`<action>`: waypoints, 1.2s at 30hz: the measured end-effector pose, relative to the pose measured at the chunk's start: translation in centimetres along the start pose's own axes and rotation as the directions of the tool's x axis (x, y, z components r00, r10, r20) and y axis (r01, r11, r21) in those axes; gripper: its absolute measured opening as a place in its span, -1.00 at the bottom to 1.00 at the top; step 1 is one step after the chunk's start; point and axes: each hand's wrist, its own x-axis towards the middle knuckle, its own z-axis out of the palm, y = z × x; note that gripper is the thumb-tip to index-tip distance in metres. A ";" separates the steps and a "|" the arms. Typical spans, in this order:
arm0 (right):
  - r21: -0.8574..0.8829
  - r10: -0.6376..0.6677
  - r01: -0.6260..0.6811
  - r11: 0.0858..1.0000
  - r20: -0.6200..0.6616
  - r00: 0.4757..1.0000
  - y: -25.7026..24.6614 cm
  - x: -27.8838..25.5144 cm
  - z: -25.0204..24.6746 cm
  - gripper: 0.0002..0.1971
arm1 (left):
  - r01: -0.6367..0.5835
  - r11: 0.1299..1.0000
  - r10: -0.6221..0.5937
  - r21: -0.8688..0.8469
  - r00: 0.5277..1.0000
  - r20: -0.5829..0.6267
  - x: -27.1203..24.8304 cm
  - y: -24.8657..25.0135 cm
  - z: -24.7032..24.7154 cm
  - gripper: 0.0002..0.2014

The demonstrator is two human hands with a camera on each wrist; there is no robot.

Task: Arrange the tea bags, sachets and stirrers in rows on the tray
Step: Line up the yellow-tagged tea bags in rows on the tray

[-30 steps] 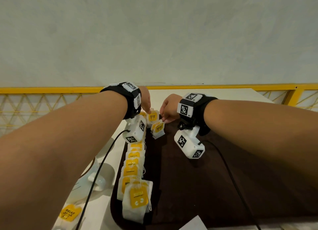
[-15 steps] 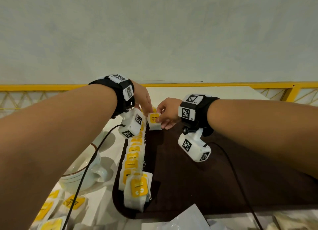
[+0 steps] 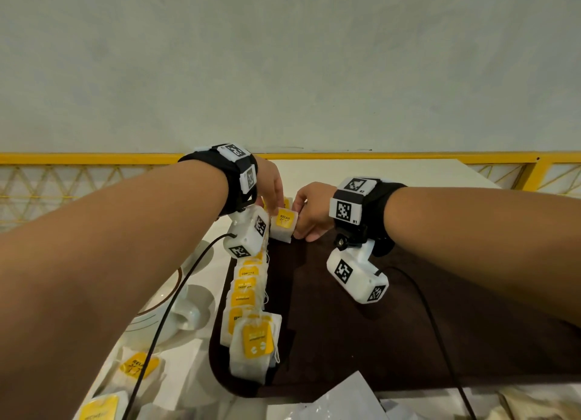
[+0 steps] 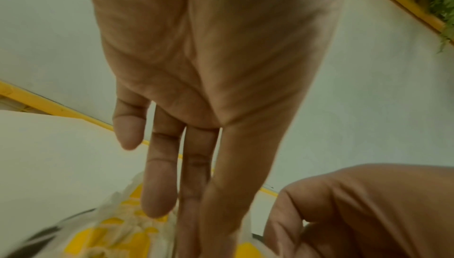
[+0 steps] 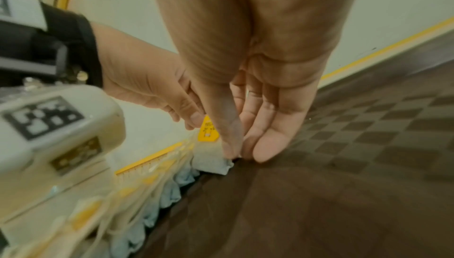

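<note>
A dark brown tray (image 3: pixel 345 341) carries a row of white tea bags with yellow tags (image 3: pixel 246 294) along its left edge. At the far end of that row stands one more tea bag (image 3: pixel 283 223) with a "RELAX" tag. My right hand (image 3: pixel 301 221) pinches its lower right corner (image 5: pixel 213 160) between thumb and fingers (image 5: pixel 267 145), down at the tray (image 5: pixel 319 184). My left hand (image 3: pixel 273 199) reaches down from the left, with thumb and straight fingers (image 4: pixel 159 184) closing on the bag's top by the tag (image 5: pixel 207 128). No stirrers are in view.
Left of the tray, a white cup on a saucer (image 3: pixel 169 312) and loose tea bags (image 3: pixel 138 364) lie on the white table. White paper sachets (image 3: pixel 339 400) lie at the near edge. A yellow railing (image 3: pixel 94 158) runs behind the table. Wrist-camera cables trail over the tray.
The tea bag that hung between my hands has come down onto the tray at the far end of the row. Both hands stayed on it.
</note>
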 end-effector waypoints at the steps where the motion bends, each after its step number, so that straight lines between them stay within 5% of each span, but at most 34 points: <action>1: 0.012 0.005 -0.005 1.000 0.007 1.000 -0.1 -0.1 0.0 -0.66 | 0.003 1.000 -0.003 -0.006 1.000 -0.009 0.0 -0.1 0.0 -0.80; 7: 0.109 0.012 -0.011 0.994 -0.009 1.000 -0.5 0.2 0.3 -0.70 | -0.015 1.000 0.015 -0.014 1.000 -0.001 -0.1 -0.4 -0.3 -0.78; 17: -0.071 -0.090 0.089 0.994 -0.009 0.996 -0.9 0.0 -0.9 -0.73 | -0.001 0.999 0.001 0.041 1.000 -0.009 0.4 -0.7 0.0 -0.76; 27: 0.035 -0.094 0.094 0.995 -0.010 0.996 -1.2 -0.1 0.3 -0.72 | -0.002 0.993 -0.011 -0.119 0.994 -0.113 1.3 -1.5 0.2 -0.83; 36: 0.101 0.080 -0.067 0.993 -0.135 0.988 -0.9 0.4 -0.9 -0.93 | 0.010 0.988 -0.033 -0.156 0.989 -0.144 1.2 -1.8 0.3 -0.84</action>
